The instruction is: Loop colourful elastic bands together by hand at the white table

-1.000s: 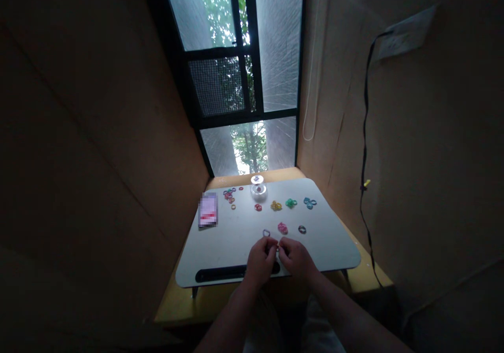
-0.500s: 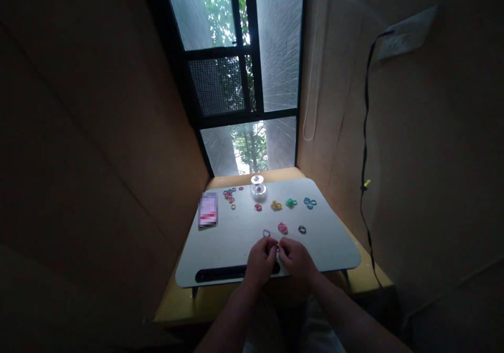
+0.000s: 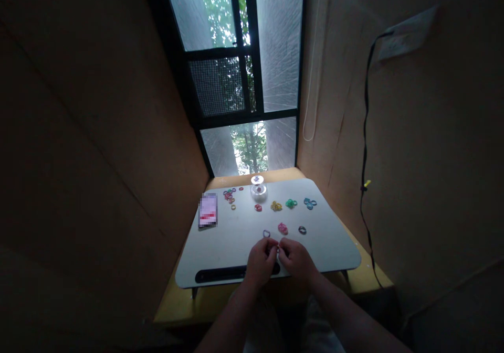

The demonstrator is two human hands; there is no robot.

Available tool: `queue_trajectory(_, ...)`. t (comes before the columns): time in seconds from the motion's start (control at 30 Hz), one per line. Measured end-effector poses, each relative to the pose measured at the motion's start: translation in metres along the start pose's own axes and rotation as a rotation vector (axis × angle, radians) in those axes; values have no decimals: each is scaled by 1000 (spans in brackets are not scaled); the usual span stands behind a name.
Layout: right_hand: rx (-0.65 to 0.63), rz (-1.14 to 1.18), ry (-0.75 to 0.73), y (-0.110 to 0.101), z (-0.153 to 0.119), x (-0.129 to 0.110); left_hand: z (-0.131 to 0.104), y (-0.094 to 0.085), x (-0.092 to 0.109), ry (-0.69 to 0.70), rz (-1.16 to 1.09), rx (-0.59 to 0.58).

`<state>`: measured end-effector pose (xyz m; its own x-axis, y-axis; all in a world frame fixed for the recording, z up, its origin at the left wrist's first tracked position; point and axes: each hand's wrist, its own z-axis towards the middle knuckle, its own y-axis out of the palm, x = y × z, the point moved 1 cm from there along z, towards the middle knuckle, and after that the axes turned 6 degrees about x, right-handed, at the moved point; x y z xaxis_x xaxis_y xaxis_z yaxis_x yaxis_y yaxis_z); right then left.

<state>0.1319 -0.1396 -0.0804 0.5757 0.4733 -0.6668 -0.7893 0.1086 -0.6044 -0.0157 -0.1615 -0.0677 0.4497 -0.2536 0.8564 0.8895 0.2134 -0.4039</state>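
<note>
Above the front edge of the white folding table (image 3: 220, 243), my left hand (image 3: 262, 258) and my right hand (image 3: 295, 257) meet with bent fingers. Both pinch a small band (image 3: 278, 248) between the fingertips; most of it is hidden, and its colour is hard to make out. Just beyond the hands lie a pale purple band (image 3: 266, 233), a pink pile of bands (image 3: 282, 228) and a dark band (image 3: 302, 230). Farther back, small piles of red bands (image 3: 258, 207), yellow bands (image 3: 276, 205), green bands (image 3: 291, 203) and blue bands (image 3: 310, 203) form a row.
A clear round container (image 3: 258, 189) stands at the table's back edge. Mixed coloured bands (image 3: 229, 195) lie at back left, near a blurred pink packet (image 3: 208, 210). A black slot (image 3: 220, 274) runs along the front. Walls flank both sides; a black cable (image 3: 365, 132) hangs at right.
</note>
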Motion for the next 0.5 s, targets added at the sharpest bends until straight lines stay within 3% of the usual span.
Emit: queue_trajectory(0.5, 4, -8, -14, 0, -1, 0, 0, 0, 0, -3, 12, -2)
